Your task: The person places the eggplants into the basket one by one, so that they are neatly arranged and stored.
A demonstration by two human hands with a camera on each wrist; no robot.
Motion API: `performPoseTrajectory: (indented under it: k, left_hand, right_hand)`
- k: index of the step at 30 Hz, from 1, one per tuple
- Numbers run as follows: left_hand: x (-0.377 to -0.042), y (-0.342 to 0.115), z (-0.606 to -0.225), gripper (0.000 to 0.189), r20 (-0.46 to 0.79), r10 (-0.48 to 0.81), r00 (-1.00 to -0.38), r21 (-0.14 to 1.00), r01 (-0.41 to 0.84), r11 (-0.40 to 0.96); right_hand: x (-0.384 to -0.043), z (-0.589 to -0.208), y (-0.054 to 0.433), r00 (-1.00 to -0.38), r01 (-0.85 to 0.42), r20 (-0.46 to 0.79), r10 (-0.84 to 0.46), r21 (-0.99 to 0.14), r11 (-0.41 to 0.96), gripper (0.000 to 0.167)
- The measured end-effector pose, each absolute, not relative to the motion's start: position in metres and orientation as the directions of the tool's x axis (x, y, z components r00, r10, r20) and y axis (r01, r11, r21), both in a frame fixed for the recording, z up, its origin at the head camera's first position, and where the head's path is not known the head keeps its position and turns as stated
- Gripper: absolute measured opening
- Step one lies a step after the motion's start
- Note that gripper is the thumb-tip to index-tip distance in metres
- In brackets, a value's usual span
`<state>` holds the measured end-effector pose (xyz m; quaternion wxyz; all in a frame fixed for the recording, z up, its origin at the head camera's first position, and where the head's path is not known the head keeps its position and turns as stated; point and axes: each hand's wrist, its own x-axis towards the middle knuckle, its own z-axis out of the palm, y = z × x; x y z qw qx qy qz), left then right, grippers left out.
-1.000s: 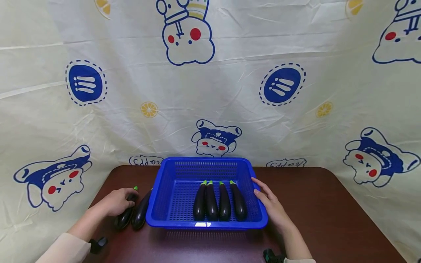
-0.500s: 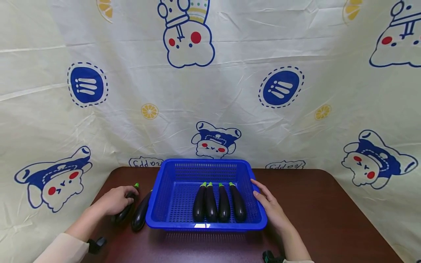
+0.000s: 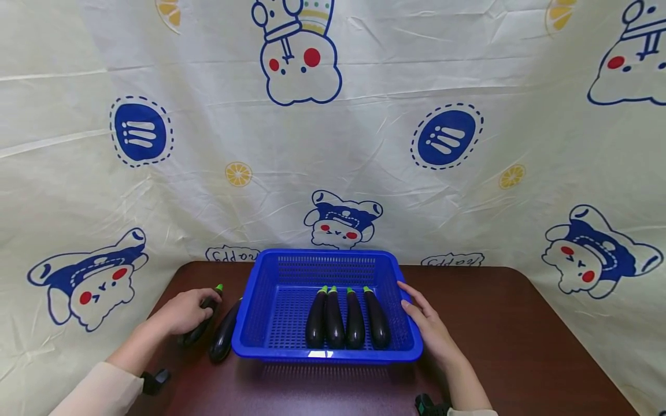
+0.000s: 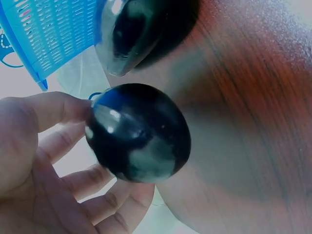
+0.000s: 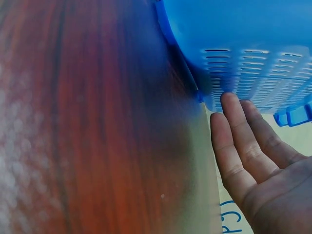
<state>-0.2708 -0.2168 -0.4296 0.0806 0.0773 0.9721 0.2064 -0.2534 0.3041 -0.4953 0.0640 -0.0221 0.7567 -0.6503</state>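
My left hand (image 3: 182, 313) grips a dark purple eggplant (image 3: 198, 330) with a green stem end, left of the basket. The left wrist view shows the rounded end of this eggplant (image 4: 139, 134) between thumb and fingers, over the wooden table. A second eggplant (image 3: 224, 335) lies between that hand and the blue plastic basket (image 3: 325, 355). Inside the basket, several eggplants (image 3: 355, 320) lie side by side toward the right, stems pointing away. My right hand (image 3: 432, 329) touches the basket's right rim. Three of its fingers (image 5: 239, 131) extend nearly straight beside the slotted wall.
The basket stands on a dark brown table (image 3: 499, 346) with rounded far corners. Behind the table hangs a pale cloth (image 3: 374, 144) printed with cartoon figures. Dark devices are strapped at both wrists, beside the light sleeves (image 3: 101, 390).
My left hand has shifted slightly up and away with its eggplant, whose lower end has drawn back from its former spot. The right hand and the basket stay in place.
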Motion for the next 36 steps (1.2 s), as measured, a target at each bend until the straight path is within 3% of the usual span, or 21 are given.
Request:
performPoseTrajectory:
  k: [24,36]
  left_hand:
    - [-0.269,-0.210,-0.410,0.042,-0.101,0.263,-0.960,0.433,0.196,0.880]
    - [-0.264,-0.204,-0.402,0.037,-0.051,0.278,-0.959,0.414,0.233,0.880]
  right_hand:
    - [-0.252,-0.494,0.304,-0.991,0.056,-0.073,-0.114,-0.987,0.149,0.051]
    - [-0.252,-0.495,0.305,-0.991,0.054,-0.070,-0.113,-0.988,0.144,0.050]
